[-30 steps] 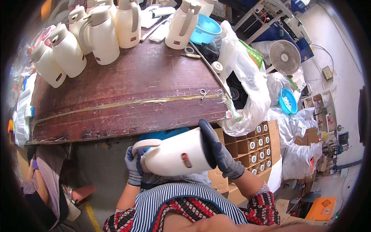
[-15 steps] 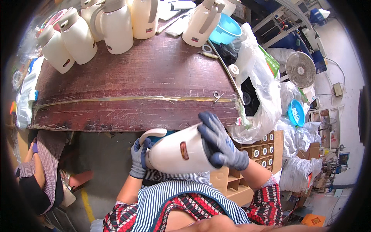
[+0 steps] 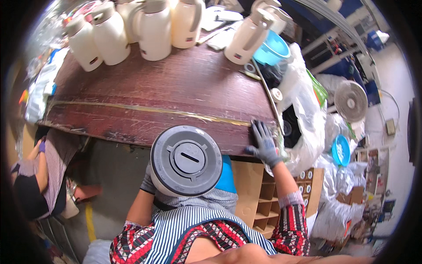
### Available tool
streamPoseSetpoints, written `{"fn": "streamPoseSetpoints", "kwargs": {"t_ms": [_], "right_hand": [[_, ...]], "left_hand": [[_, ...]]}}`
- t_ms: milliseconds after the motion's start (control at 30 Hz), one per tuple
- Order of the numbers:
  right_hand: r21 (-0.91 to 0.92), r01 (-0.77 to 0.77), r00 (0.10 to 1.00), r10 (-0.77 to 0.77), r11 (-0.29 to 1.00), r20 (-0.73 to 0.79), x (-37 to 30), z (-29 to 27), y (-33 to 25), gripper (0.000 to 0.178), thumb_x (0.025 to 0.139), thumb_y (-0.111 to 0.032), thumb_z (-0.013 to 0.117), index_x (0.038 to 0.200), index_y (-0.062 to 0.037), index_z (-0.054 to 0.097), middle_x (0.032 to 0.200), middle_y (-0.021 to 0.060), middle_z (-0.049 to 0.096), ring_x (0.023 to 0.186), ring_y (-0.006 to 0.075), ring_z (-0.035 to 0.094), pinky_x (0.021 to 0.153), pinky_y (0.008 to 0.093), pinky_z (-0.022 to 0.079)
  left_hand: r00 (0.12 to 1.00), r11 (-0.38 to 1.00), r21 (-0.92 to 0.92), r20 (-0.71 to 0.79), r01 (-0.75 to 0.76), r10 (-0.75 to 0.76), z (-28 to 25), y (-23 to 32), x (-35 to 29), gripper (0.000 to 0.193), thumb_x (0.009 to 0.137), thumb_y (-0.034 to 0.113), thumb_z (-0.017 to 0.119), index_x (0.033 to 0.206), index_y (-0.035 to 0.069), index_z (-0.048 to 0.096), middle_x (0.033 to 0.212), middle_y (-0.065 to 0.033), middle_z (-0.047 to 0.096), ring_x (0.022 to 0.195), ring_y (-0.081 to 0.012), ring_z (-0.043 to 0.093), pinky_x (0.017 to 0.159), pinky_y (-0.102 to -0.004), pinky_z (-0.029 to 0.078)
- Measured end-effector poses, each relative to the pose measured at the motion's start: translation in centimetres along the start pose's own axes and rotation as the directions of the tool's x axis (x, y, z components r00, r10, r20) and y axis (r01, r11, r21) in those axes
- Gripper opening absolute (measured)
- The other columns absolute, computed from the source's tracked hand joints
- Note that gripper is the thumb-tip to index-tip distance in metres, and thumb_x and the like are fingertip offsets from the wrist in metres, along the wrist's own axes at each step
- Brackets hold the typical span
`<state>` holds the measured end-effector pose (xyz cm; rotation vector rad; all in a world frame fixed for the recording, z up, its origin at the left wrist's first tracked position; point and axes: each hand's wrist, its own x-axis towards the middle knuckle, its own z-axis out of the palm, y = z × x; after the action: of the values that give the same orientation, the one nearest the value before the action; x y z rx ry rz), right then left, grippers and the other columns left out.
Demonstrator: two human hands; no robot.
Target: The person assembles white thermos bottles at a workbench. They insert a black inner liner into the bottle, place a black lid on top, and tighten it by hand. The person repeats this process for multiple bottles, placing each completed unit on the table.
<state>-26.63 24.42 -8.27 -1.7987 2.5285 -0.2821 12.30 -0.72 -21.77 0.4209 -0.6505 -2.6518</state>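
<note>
A white thermos jug hangs in front of me, tipped so that its round grey base (image 3: pixel 187 193) faces up toward my view. That base has a slotted disc in its middle. My left hand (image 3: pixel 148 181), in a grey glove, holds the jug from its left side; most of its fingers are hidden behind the jug. My right hand (image 3: pixel 265 144), gloved too, rests palm down on the front right corner of the dark red table (image 3: pixel 176 83). Its fingers are stretched out and nothing shows in them.
Several cream thermos jugs (image 3: pixel 154 35) stand along the table's far side. A blue basin (image 3: pixel 272 50) and a white plastic bag (image 3: pixel 303 101) are at the right. Below sits a divided cardboard box (image 3: pixel 246 187). Another person (image 3: pixel 52 171) is at the lower left.
The jug has turned from lying sideways to base toward me. My right hand has let go of its base and moved right onto the table, where the small ring and pin no longer show.
</note>
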Motion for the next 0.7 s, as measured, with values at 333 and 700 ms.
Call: {"fn": "streamPoseSetpoints", "kwargs": {"t_ms": [333,700], "right_hand": [[-0.231,0.289,0.94,-0.322,0.929,-0.117,-5.1,3.1,-1.9,0.052,0.076,-0.012,0.073,0.127,-0.0129,0.064,0.126,0.0074,0.063,0.112,0.0296,0.061,0.093,0.0421,0.052],[0.951,-0.066,0.941,0.337,0.302,-0.042,0.3,-4.8,-13.6,0.021,0.11,-0.02,0.054,0.124,-0.0049,0.055,0.133,0.0139,0.065,0.117,0.0174,0.064,0.085,0.0325,0.058]], "left_hand": [[0.985,0.966,0.247,-0.172,0.073,-0.031,-5.0,-0.7,0.3,0.048,0.109,0.037,0.05,0.144,0.005,0.053,0.136,-0.0105,0.062,0.12,-0.0212,0.06,0.103,-0.0369,0.049],[0.887,0.046,0.888,0.454,-0.458,0.081,-4.5,-0.3,-1.4,0.062,0.091,0.044,0.072,0.139,0.007,0.06,0.149,-0.0123,0.056,0.134,-0.0256,0.054,0.114,-0.0387,0.044]]}}
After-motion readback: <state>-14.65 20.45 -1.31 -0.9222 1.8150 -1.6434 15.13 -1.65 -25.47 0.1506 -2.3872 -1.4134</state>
